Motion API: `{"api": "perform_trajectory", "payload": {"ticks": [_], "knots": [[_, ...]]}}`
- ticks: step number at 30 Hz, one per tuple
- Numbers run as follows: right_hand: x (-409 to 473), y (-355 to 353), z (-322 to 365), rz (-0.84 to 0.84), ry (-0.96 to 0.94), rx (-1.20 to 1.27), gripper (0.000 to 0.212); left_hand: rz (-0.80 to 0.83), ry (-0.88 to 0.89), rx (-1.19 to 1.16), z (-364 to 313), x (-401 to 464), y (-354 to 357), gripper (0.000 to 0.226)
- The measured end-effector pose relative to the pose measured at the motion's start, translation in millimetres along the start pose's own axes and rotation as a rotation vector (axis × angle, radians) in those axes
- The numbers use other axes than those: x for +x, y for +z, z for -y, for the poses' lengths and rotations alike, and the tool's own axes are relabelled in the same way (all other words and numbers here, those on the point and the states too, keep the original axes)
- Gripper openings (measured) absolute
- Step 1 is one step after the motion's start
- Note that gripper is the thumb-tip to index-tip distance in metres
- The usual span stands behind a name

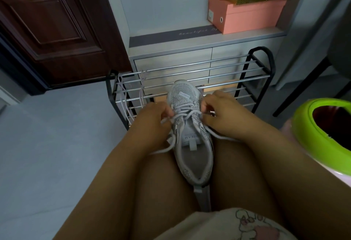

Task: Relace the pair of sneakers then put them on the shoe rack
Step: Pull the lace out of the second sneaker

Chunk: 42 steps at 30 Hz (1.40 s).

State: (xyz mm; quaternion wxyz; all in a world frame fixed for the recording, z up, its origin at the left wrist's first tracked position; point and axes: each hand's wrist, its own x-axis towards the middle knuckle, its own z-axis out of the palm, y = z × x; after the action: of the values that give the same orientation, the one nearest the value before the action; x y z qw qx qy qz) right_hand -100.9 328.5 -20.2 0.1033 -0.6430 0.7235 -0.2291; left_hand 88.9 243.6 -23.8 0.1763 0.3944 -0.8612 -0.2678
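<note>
While my left hand [155,115] and right hand [218,110] pinch the limp lace [182,115], the light sneaker [191,144] likely needs gripping near its eyelets.

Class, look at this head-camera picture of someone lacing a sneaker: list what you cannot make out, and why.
1. Second sneaker: not in the head view.
2. Fingertips of the left hand and right hand: curled under, hidden among the laces.
3. Sole of the sneaker: hidden between the thighs.
4. Green-rimmed bin: cut off by the right edge.
</note>
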Motion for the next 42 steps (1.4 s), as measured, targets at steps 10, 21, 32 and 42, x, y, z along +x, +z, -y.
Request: {"api": "perform_trajectory", "payload": {"ticks": [10, 21, 32, 42], "knots": [[-8, -21, 26, 0.128, -0.037, 0.459, 0.016, 0.148, -0.082, -0.485, -20, -4, -18, 0.024], [10, 2, 35, -0.023, 0.230, 0.090, 0.015, -0.095, -0.041, 0.021, -19, 14, 10, 0.007], [16, 0, 45, 0.065, 0.098, -0.118, 0.014, 0.107, 0.006, -0.052, -27, 10, -6, 0.026], [16, -11, 28, 0.211, 0.267, 0.641, 0.027, 0.243, 0.042, -0.184, -17, 9, -21, 0.041]]}}
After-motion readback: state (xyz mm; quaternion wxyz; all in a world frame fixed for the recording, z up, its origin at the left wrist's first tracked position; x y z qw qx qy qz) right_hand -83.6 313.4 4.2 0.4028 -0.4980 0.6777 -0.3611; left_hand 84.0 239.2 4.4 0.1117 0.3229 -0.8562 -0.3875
